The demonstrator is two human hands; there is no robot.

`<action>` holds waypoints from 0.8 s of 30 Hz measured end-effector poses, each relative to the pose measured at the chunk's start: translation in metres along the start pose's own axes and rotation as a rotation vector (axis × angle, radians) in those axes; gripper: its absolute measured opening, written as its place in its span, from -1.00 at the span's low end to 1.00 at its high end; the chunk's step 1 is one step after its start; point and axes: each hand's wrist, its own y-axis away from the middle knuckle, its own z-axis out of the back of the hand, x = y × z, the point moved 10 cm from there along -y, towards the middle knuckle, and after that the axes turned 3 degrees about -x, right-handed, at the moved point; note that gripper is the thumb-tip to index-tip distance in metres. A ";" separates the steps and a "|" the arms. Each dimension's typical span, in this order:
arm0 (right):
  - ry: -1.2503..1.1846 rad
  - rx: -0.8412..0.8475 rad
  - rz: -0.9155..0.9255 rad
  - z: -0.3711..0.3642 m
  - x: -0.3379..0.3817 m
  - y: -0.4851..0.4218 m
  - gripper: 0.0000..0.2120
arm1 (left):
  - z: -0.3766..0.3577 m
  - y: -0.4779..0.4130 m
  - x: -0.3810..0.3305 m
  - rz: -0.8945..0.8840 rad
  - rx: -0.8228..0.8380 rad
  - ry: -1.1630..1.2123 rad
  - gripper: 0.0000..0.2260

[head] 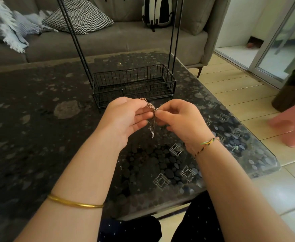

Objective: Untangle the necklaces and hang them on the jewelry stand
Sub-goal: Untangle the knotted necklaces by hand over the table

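Necklaces [151, 111], tangled in one small clump, held in the air between both hands above the worktop [38, 119], just in front of the jewelry stand [134, 84]. Left hand [125, 116] has fingers curled, pinching the copper-toned upper part of the clump at its fingertips. Right hand [180, 117] also curled, thumb and forefinger pinching the clump from the other side; hands nearly touch at the pinch point. A thin silvery chain strand hangs down from the clump between the palms, free end not reaching the worktop. Stand: black wire basket base resting on the worktop, thin black uprights rising out of frame at top; top of stand not visible. Worktop is dark with pebble pattern under glass. Gold bangle [75, 203] on left forearm, braided thread bracelet [207, 143] on right wrist. Grey sofa [125, 41] behind worktop with checked cushion [80, 16], pale throw [8, 30] and black-and-white backpack [157, 11]. Pink stool [293, 124] on the tiled floor at right, blurred.
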 end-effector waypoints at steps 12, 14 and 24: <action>-0.026 -0.087 0.012 0.009 0.006 0.001 -0.90 | 0.009 -0.004 -0.003 -0.061 -0.088 -0.196 -0.99; -0.079 -0.113 -0.025 0.013 0.003 0.001 -0.88 | 0.013 -0.006 -0.001 -0.048 -0.114 -0.211 -0.97; -0.135 -0.150 -0.019 0.021 0.007 0.002 -0.85 | 0.016 -0.008 0.003 0.004 -0.163 -0.092 -0.92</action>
